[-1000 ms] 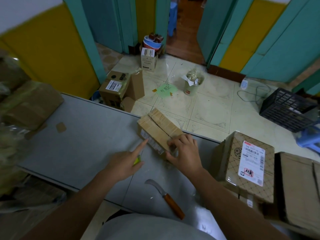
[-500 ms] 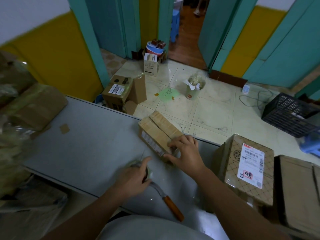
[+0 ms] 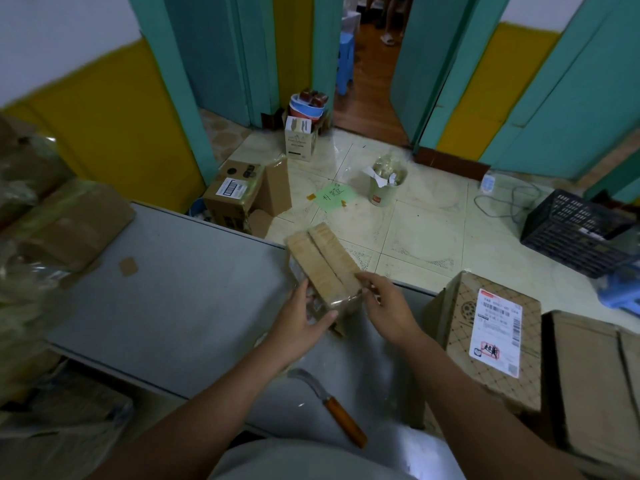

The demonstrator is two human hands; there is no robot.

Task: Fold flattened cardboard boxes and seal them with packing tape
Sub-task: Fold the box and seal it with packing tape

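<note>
A small brown cardboard box with its two top flaps closed sits tilted at the far edge of the grey table. My left hand grips the box's near left corner, fingers against its side and thumb under it. My right hand holds the near right corner, fingers on the top flap. Clear tape seems to cover the near end, blurred. No tape roll is visible.
A curved knife with an orange handle lies near the table's front edge. A labelled box and flat cardboard stand at right. Wrapped cardboard bundles are at left. Boxes, a cup and a black crate are on the floor.
My left hand moved from near the knife up to the box's near left corner and took hold of it. The box has tipped up slightly between both hands.
</note>
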